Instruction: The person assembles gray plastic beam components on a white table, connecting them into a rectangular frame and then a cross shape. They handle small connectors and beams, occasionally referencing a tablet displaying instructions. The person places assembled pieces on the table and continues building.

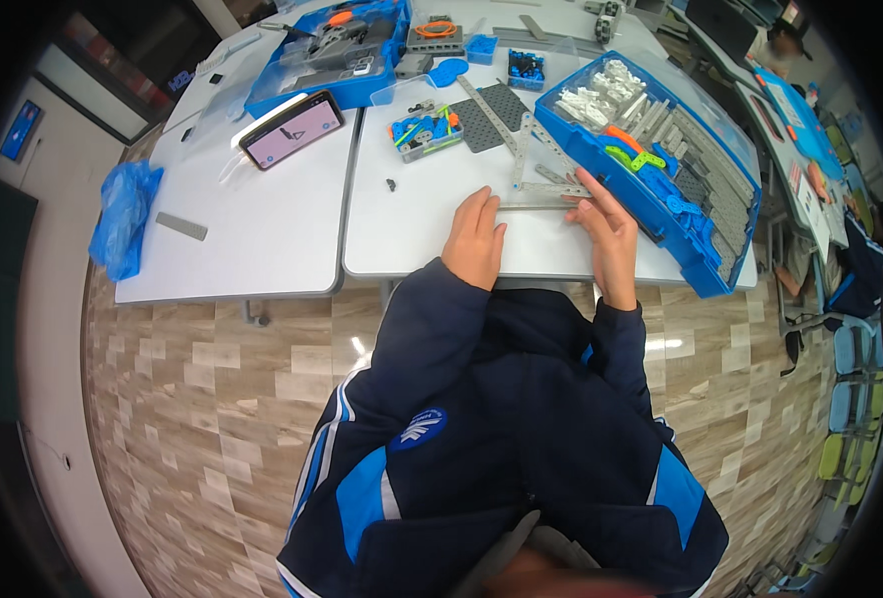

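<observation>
Several light grey perforated beams are joined into a linked beam frame (518,159) standing on the white table in front of me. Along its near side runs a straight grey bar (541,206). My left hand (474,241) is closed at the bar's left end, fingers bent together around it. At the other end, my right hand (611,237) has its thumb and fingers on either side of the bar and the frame's right corner, closed on them. The fingers partly hide both ends. A dark grey perforated plate (493,118) lies behind the frame.
Close on the right, a blue parts case (696,264) holds sorted building pieces. A small clear box (429,140) has coloured pieces. On the left are a propped phone (294,130), a grey beam (181,226), a blue plastic bag (124,219) and another blue case (381,80).
</observation>
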Motion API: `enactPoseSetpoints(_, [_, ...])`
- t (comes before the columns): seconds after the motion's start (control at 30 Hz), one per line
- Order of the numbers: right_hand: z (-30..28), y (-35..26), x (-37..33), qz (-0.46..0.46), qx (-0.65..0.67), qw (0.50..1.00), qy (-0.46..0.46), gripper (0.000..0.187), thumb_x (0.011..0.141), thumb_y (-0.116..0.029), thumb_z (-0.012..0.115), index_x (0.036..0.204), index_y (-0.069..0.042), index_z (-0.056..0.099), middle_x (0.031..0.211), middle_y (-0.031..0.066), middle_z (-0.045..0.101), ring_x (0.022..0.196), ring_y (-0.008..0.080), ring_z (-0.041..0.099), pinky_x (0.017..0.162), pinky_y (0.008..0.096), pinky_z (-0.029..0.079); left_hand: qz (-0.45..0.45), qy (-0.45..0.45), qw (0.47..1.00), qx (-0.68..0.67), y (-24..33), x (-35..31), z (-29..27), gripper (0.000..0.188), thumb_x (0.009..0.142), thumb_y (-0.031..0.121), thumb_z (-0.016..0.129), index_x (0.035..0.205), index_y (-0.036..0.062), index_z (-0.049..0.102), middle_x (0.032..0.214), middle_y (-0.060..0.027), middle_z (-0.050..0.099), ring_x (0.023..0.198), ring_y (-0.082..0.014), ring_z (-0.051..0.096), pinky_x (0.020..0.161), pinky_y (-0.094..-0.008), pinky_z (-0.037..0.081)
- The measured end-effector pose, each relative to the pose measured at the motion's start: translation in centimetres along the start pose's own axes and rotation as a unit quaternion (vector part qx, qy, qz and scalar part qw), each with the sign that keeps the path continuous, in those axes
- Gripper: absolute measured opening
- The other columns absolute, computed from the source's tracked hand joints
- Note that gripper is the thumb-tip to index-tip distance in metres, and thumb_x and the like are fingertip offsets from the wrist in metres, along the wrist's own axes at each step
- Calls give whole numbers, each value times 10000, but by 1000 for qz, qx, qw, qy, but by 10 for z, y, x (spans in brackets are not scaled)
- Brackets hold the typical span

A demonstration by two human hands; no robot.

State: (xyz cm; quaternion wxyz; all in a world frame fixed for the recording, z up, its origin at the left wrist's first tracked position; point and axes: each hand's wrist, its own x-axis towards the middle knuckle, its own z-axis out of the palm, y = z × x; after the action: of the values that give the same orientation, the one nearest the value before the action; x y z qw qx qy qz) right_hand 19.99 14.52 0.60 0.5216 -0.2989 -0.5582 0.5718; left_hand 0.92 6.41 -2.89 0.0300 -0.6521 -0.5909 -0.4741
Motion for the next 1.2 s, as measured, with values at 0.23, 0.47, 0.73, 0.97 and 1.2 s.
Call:
enactPoseSetpoints(0.23, [-4, 4, 1, -8, -13, 1000, 2, 398, 969, -81, 644, 1332, 79, 619, 1435, 173, 570, 1067, 197, 638, 906, 315, 527, 15, 35, 999, 29, 2, 0, 4, 378, 839, -19, 700, 1210, -28, 630, 1199, -175, 593, 1087, -374, 571, 952, -430, 487])
enactPoseSetpoints(0.47, [0, 5, 3, -21, -37, 999, 2, 345, 984, -64, 621, 1287, 100, 639, 1440, 201, 560, 1216, 247, 612, 937, 356, 557, -7, 49, 998, 41, 5, 0, 1, 396, 816, -16, 711, 1206, -17, 640, 1206, -169, 565, 1074, -355, 553, 952, -436, 474])
enactPoseSetpoints(0.73, [0, 5, 4, -25, -74, 997, 2, 327, 994, -74, 608, 1274, 89, 654, 1434, 201, 563, 1221, 251, 611, 950, 353, 553, 45, 107, 992, 56, -28, 20, -52, 463, 852, 104, 742, 1299, 74, 625, 1356, -188, 543, 1246, -392, 530, 1042, -466, 446])
enactPoseSetpoints(0.97, [1, 6, 4, -21, -87, 996, 5, 311, 1002, -90, 594, 1252, 78, 671, 1417, 182, 582, 1235, 228, 596, 951, 344, 540, -136, 105, 914, 368, -140, 42, -131, 710, 899, 305, 755, 1517, 162, 437, 1502, -304, 353, 1405, -481, 345, 1099, -556, 352])
enactPoseSetpoints(1.2, [-2, 8, 5, -17, -94, 995, 11, 313, 1004, -108, 600, 1256, 63, 673, 1415, 163, 585, 1218, 205, 590, 929, 330, 536, -147, 67, 897, 413, -190, 56, -125, 708, 949, 533, 635, 1569, 296, 388, 1508, -445, 277, 1429, -622, 208, 1128, -667, 244])
